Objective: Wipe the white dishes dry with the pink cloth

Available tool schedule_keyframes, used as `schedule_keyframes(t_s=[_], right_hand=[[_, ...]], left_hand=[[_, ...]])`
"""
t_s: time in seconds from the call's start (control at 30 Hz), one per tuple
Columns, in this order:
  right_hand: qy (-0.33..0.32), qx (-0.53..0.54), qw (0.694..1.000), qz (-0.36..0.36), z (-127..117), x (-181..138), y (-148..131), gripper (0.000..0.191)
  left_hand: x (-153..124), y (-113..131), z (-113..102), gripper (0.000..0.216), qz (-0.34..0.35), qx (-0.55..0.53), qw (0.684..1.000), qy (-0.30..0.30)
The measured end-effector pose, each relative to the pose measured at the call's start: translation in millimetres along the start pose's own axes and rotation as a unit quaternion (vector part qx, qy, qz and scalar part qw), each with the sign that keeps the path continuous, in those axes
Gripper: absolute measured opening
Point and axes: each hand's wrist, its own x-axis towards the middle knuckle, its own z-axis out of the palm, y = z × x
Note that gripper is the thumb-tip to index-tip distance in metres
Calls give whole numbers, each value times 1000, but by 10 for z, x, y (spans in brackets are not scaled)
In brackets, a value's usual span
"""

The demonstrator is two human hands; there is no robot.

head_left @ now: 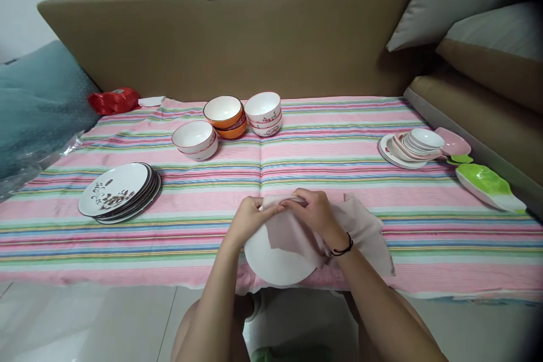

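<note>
A round white plate (275,266) is tilted in front of me at the near edge of the striped cloth. My left hand (250,219) is closed on its left and far rim, thumb lying along the top. A pale pink cloth (360,226) drapes over the plate's right part and spreads to the right. My right hand (311,212) is closed on that cloth at the far rim, its fingertips close to my left thumb. The cloth and both hands hide the plate's far side.
Flowered plates (114,189) are stacked at left. White bowls (194,138), orange bowls (224,116) and more white bowls (263,110) stand at the back. Small dishes (407,150) and a green leaf-shaped dish (487,184) lie right. A red bundle (114,102) lies far left.
</note>
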Motion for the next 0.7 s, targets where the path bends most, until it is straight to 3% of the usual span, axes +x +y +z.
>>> schedule_keyframes(t_s=[0.17, 0.37, 0.57, 0.7], right_hand=[[72, 42, 996, 27, -24, 4, 27, 41], [133, 95, 982, 89, -59, 58, 13, 42], [162, 158, 966, 127, -60, 59, 3, 41], [180, 184, 955, 148, -9, 36, 2, 42]], left_hand=[[15, -39, -37, 48, 39, -47, 992, 111], [38, 14, 28, 45, 33, -129, 969, 208], [100, -19, 147, 53, -11, -230, 906, 354], [165, -78, 210, 50, -15, -308, 878, 365]])
